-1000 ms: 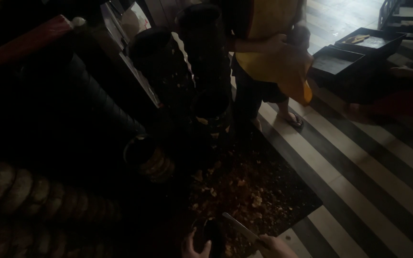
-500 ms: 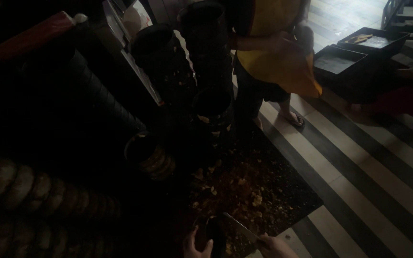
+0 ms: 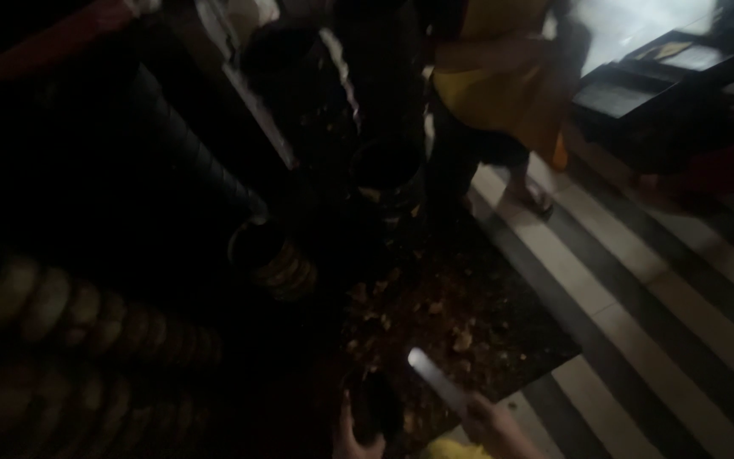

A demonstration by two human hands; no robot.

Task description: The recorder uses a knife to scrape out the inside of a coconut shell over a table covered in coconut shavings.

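Observation:
The scene is very dark. At the bottom edge my left hand grips a small dark object, too dim to identify. Beside it my right hand holds a long pale blade-like tool that points up and left over a patch of brown scraps on the floor. Both hands are only partly in view.
A person in a yellow top and sandals stands at the top centre. Tall dark cylinders and ribbed coiled tubes fill the left. A striped floor lies to the right, with a dark box at top right.
The view has shifted slightly. My hands with the dark object and the pale tool have risen a little further into the frame at the bottom.

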